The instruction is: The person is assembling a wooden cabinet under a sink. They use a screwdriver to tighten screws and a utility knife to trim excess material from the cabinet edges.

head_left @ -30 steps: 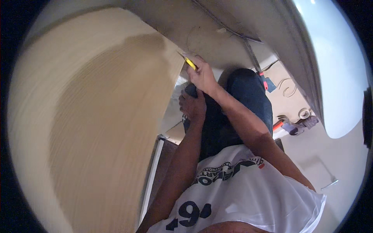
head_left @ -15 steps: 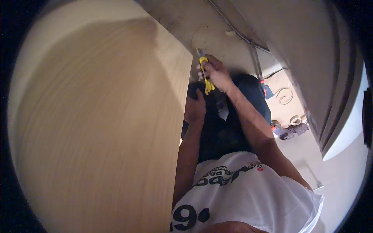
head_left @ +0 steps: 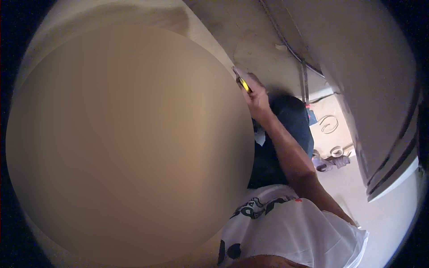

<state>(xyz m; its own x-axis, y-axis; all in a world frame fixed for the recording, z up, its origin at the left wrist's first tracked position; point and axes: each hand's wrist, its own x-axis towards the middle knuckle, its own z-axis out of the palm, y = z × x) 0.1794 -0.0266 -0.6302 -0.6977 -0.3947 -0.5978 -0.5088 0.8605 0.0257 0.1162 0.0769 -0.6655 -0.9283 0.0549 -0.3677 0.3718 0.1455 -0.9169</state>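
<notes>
My right hand (head_left: 259, 102) is closed around a yellow utility knife (head_left: 245, 85). The knife's front end points up and left, close to the edge of a large pale wood-grain panel (head_left: 196, 30). Whether the blade touches that edge cannot be made out. A big blurred round patch covers most of the panel and the area beside my legs, and my left hand does not show. Dark trousers (head_left: 292, 129) are below and to the right of the knife hand.
A ribbed cable (head_left: 286, 43) runs across the floor. To the right, a red-and-blue-handled tool (head_left: 311, 115), a loose coil of strip (head_left: 329, 124), a roll of tape (head_left: 336, 152) and greyish gloves (head_left: 325, 164) lie about. A large grey-brown surface (head_left: 362, 80) rises along the right side.
My right hand has brought the knife to the panel's edge and tilted it left. My left hand, seen beside the panel before, is out of sight behind the blurred patch. The view has shifted slightly.
</notes>
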